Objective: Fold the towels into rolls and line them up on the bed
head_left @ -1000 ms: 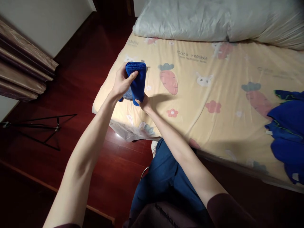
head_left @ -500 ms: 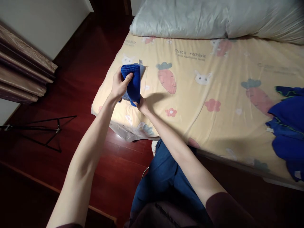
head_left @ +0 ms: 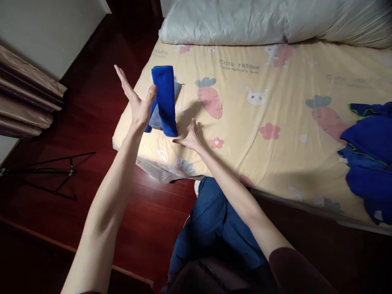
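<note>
A folded blue cloth (head_left: 165,102) lies as a narrow strip on top of a grey folded cloth (head_left: 156,118) near the left corner of the bed. Some more blue fabric shows at the left edge of this small stack. My left hand (head_left: 139,102) is open just left of the strip, fingers spread and thumb up close to its edge. To the lower right of the stack, my right hand (head_left: 190,136) is open too, its thumb and fingers apart and nothing in them.
The bed (head_left: 232,122) has a yellow sheet with carrots and rabbits. A pale bundled quilt (head_left: 223,22) runs along its far side. Rumpled blue cloths (head_left: 370,151) lie at the right. On the floor at left stand black tripod legs (head_left: 72,171), below a curtain (head_left: 27,94).
Both hands have let go of the folded blue cloth, which now rests on the grey one. My left hand has opened leftward, my right hand has drawn slightly right.
</note>
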`<state>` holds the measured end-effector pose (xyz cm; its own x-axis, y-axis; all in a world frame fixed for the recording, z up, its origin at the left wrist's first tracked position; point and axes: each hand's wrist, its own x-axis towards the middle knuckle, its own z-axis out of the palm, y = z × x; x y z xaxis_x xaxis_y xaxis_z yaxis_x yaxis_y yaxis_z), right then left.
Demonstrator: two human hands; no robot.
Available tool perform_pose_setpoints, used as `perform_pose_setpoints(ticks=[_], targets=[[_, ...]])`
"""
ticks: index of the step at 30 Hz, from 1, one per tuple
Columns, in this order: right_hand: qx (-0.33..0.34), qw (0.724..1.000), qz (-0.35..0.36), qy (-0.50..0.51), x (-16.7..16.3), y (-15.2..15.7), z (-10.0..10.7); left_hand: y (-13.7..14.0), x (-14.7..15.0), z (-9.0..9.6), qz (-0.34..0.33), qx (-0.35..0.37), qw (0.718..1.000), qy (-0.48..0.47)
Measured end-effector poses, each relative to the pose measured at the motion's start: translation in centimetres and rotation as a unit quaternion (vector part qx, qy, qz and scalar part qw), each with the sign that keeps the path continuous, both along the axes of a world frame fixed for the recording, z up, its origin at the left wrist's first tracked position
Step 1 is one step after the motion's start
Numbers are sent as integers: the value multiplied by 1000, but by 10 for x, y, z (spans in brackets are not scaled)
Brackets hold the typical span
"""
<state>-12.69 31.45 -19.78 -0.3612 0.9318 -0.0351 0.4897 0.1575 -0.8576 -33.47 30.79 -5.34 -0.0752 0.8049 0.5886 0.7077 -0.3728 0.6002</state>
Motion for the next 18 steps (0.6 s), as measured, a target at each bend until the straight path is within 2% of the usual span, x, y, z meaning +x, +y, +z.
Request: perform_pose_setpoints(ticks=[3, 7, 8, 10, 12, 15, 17, 18], targets=[[33, 999, -5, -10, 64, -36, 6, -1, 30, -9, -6, -31, 998, 56], [70, 997, -41, -18, 173, -114, 19, -6, 72, -56, -124, -157, 971, 130], [63, 997, -46, -26, 201, -133, 21, -9, 77, -69, -127, -179, 965, 141], [43, 996, -67, -50, 259, -166, 22, -12, 75, -95, -75, -179, 969, 155], [43, 987, -126, -84, 321, -188, 22, -10, 63, -113, -39, -172, 970, 166], [81, 947, -275, -144, 418, -204, 25, -12, 57, -117, -49, -189, 963, 183], [98, 912, -355, -181, 478, -202, 29, -32, 78, -110, -73, -209, 958, 183], [101, 898, -380, -199, 504, -198, 31, -51, 99, -108, -98, -223, 953, 179]])
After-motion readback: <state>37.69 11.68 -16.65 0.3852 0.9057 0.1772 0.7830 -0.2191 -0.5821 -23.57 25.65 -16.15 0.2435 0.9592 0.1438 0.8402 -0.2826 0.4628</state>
